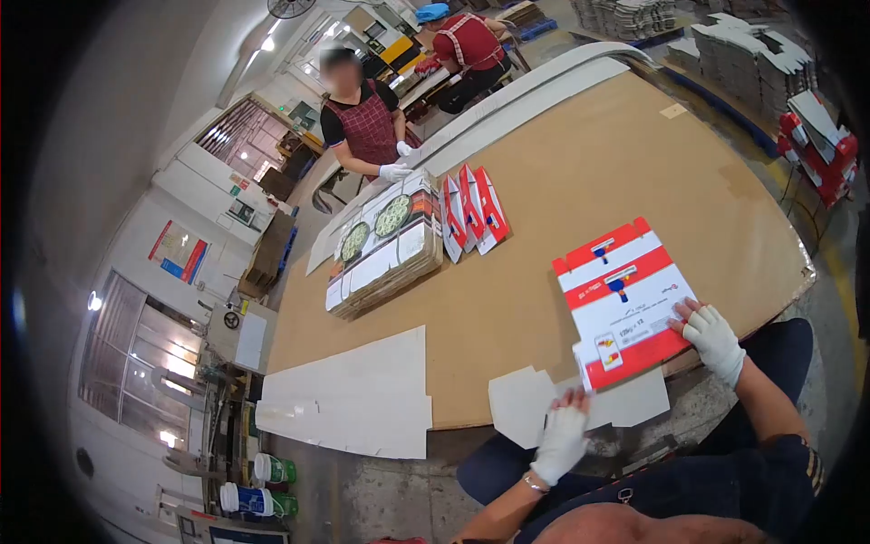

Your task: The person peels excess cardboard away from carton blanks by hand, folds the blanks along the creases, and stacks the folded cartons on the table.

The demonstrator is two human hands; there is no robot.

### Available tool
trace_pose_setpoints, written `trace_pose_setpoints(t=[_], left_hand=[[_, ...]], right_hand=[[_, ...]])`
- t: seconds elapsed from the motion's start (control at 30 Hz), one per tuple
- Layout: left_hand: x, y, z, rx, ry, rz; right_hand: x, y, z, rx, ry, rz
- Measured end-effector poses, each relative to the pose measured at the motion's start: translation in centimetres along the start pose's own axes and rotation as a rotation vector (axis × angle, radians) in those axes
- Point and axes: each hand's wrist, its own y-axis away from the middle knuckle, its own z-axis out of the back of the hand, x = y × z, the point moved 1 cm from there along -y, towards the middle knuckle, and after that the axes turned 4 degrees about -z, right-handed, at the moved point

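A flat red and white printed carton [625,304] lies on the brown tabletop in front of me. My right hand [711,340], in a white fingerless glove, rests on its right edge with the fingertips over the print. At the carton's lower left corner is my left hand [564,433], gloved the same way, its fingers apart and pointing up; whether they touch the carton I cannot tell. White card pieces [523,403] lie under and beside the carton at the table's near edge. Several folded red and white cartons [473,210] stand further back.
A stack of printed cardboard sheets [385,240] sits mid-table, where a co-worker [372,127] stands with gloved hands near it. A white board [349,394] covers the near left corner. Another person [467,50] bends over behind. Cardboard piles [757,63] stand at back right.
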Motion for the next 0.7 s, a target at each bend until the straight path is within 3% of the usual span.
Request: trace_pose_setpoints(t=[0.17,0.3,0.4,0.6,0.7], left_hand=[[5.6,2.9,-0.4,-0.272,0.221,-0.219],[7.3,2.5,0.9,-0.197,0.372,-0.23],[7.1,1.1,1.2,-0.356,0.364,-0.263],[7.4,-0.1,-0.9,-0.475,0.677,0.124],[6.6,-1.2,-1.1,-0.473,0.411,0.318]], right_hand=[[-0.3,-0.2,-0.2,0.028,-0.071,-0.048],[-0.9,0.1,0.0,0.074,-0.098,-0.075],[-1.2,-0.2,-0.1,0.054,-0.147,-0.118],[-1.2,0.4,-1.0,-0.031,-0.279,-0.203],[-1.7,1.2,-2.2,-0.101,-0.33,-0.217]])
